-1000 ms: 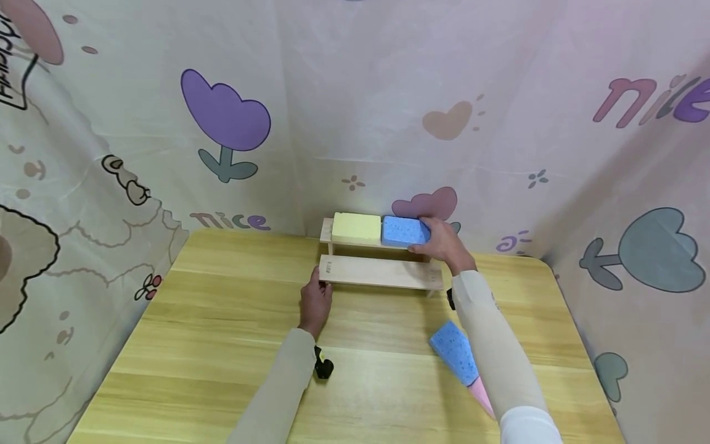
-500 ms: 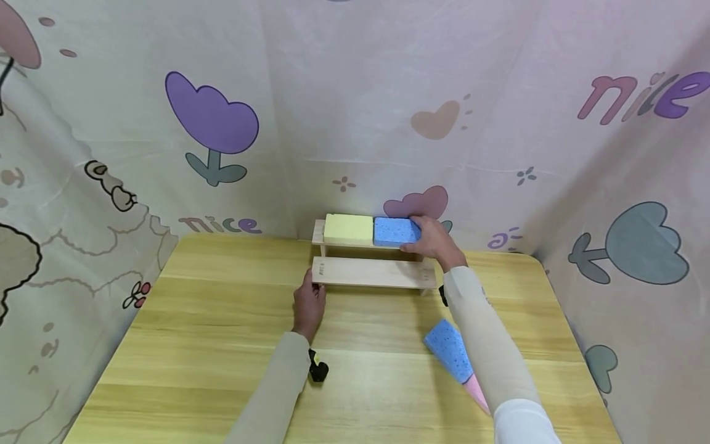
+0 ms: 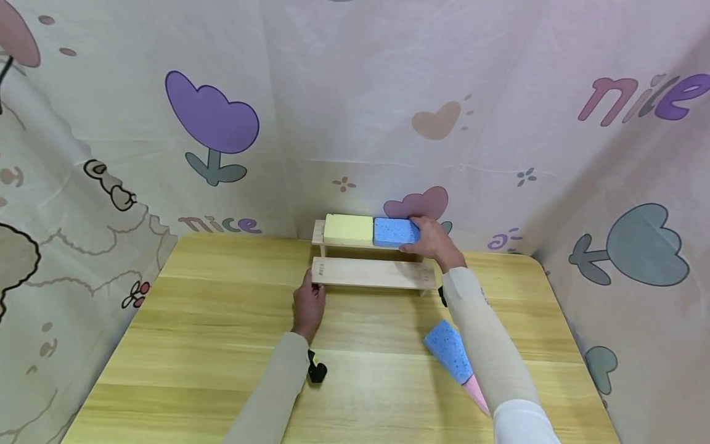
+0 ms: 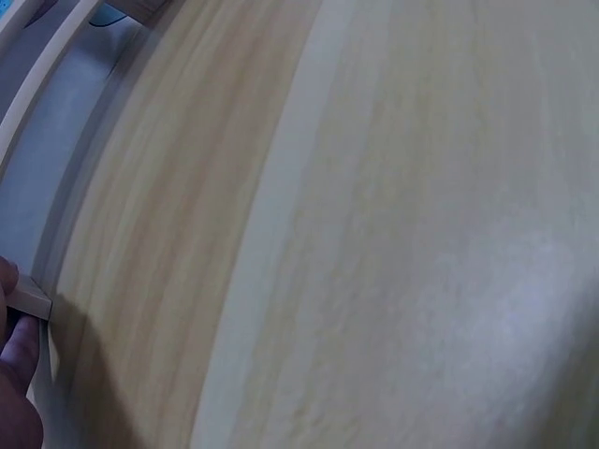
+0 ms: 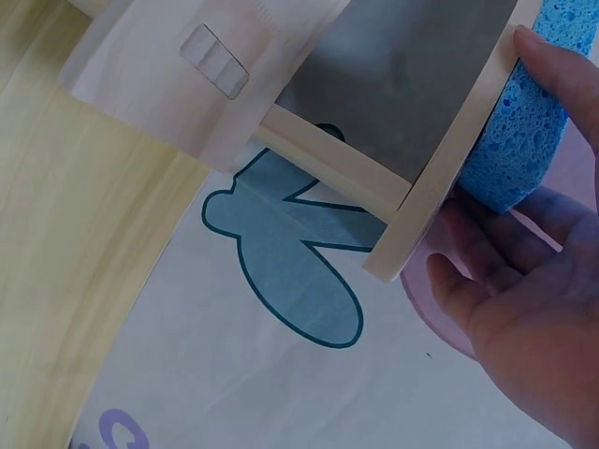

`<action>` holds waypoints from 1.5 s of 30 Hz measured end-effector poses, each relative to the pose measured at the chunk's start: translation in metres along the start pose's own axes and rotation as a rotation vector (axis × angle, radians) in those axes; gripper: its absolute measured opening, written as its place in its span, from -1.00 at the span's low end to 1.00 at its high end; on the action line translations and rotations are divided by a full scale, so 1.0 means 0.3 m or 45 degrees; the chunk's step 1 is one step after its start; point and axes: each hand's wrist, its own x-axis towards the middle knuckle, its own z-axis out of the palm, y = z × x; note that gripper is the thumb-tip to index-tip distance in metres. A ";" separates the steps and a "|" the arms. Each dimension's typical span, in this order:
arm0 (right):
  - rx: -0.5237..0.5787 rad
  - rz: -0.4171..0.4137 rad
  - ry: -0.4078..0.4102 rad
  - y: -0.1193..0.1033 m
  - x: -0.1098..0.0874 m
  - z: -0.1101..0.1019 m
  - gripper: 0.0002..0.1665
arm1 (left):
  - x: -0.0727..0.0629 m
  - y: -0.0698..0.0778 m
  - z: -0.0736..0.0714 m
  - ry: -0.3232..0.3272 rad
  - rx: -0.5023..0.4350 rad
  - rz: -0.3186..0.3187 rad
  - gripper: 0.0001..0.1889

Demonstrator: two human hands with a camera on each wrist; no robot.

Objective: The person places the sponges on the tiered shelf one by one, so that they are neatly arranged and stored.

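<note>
A two-tier wooden shelf (image 3: 374,273) stands at the back of the table. On its upper tier a yellow sponge (image 3: 348,229) and a blue sponge (image 3: 396,232) sit side by side. My right hand (image 3: 434,241) grips the blue sponge at its right end, thumb in front and fingers behind, as the right wrist view shows with the sponge (image 5: 524,131) at the upper tier's edge. At the lower tier's left end, my left hand (image 3: 309,306) pinches the shelf. In the left wrist view only part of that hand (image 4: 19,374) appears, holding a wooden corner (image 4: 30,297).
A blue sponge (image 3: 448,350) with a pink piece (image 3: 475,393) lies on the wooden table (image 3: 222,345), partly hidden by my right forearm. Right behind the shelf hangs a printed cloth (image 3: 310,111), which also encloses both sides.
The head view has shifted slightly, so everything sits a little further left than a second ago. Both hands keep their places on the sponge and the shelf.
</note>
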 end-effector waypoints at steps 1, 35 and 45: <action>0.003 0.001 0.001 -0.001 -0.001 0.000 0.06 | -0.001 0.001 -0.001 0.004 0.004 0.006 -0.45; 0.129 0.061 -0.061 0.070 -0.132 -0.052 0.15 | -0.002 0.004 -0.016 -0.006 0.017 -0.010 -0.46; 0.020 0.129 -0.052 0.144 -0.219 -0.084 0.12 | -0.005 0.011 -0.014 -0.019 0.007 -0.042 -0.44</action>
